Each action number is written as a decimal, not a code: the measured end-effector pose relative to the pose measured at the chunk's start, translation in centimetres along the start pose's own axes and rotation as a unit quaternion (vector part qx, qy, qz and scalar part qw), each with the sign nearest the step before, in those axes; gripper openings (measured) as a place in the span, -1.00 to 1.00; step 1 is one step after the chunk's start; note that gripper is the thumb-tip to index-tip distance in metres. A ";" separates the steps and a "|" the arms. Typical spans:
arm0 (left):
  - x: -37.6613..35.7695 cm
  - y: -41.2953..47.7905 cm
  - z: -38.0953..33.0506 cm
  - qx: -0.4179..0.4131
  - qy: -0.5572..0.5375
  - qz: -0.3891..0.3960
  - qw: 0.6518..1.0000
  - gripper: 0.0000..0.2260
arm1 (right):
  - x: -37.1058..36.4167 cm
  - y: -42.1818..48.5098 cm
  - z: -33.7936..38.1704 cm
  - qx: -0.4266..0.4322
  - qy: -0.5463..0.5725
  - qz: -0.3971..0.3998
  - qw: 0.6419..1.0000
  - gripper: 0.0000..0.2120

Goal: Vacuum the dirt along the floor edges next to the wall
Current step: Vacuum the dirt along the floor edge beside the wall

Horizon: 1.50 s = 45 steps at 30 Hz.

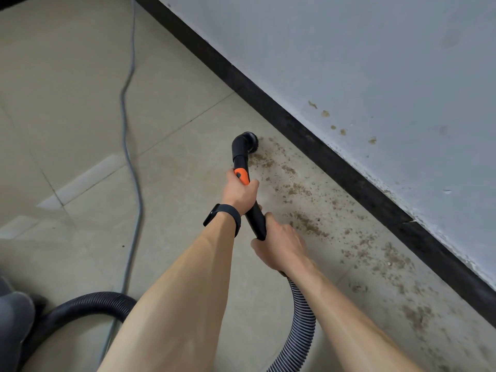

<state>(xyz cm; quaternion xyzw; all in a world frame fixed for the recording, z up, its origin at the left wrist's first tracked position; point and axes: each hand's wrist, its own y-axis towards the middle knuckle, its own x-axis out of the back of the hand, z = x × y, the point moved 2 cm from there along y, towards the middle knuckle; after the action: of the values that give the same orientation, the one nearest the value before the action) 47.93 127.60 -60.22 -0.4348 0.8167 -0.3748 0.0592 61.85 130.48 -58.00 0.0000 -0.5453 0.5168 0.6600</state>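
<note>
The ribbed hose point(302, 318) lies nearest; with left hand point(239, 193) and right hand point(280, 244) both curled tight round the wand point(255, 218), I'd draw the brush head point(246, 140) slowly nearward through the dirt point(295, 189) beside the right-hand skirting point(322, 154).

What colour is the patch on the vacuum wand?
Orange patch, beside the left hand on the black wand; head view.

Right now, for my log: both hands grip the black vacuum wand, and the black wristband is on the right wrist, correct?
No. The head view shows the black wristband on the left wrist; the left hand and right hand both do grip the black vacuum wand.
</note>
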 end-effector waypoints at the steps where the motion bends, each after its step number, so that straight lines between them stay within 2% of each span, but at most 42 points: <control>1: -0.2 0.1 -0.1 -0.002 -0.001 0.003 1.000 -0.69 | 0.1 0.1 -0.1 -0.002 0.002 -0.001 1.000 -0.78; 17: -2.8 1.4 -2.0 -0.025 0.034 0.040 0.998 -0.69 | 1.3 1.4 -1.6 -0.024 0.041 -0.017 0.999 -0.75; 23: -4.3 1.9 -2.3 -0.035 0.042 0.052 0.997 -0.63 | 1.7 1.6 -2.8 -0.038 0.047 -0.033 0.998 -0.77; 29: -5.0 1.4 -2.5 -0.045 0.058 0.051 0.996 -0.68 | 1.7 1.9 -3.7 -0.049 0.059 -0.026 0.997 -0.78; 33: -3.3 1.0 -2.2 -0.020 0.044 0.036 0.998 -0.65 | 1.2 2.1 -2.6 -0.035 0.061 -0.009 0.997 -0.82; 41: 4.2 -0.9 1.3 0.031 -0.014 -0.029 0.999 -0.67 | -1.7 0.4 2.6 0.056 -0.020 0.036 0.998 -0.75; 45: 6.4 -2.9 3.7 0.049 -0.053 -0.035 0.997 -0.66 | -2.8 -1.5 3.6 0.072 -0.062 0.057 0.994 -0.74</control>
<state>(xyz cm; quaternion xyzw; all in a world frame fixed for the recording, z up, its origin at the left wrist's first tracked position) 47.50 119.70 -59.48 -0.4787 0.7774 -0.3927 0.1102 60.64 125.87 -57.76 0.0488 -0.5456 0.5903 0.5928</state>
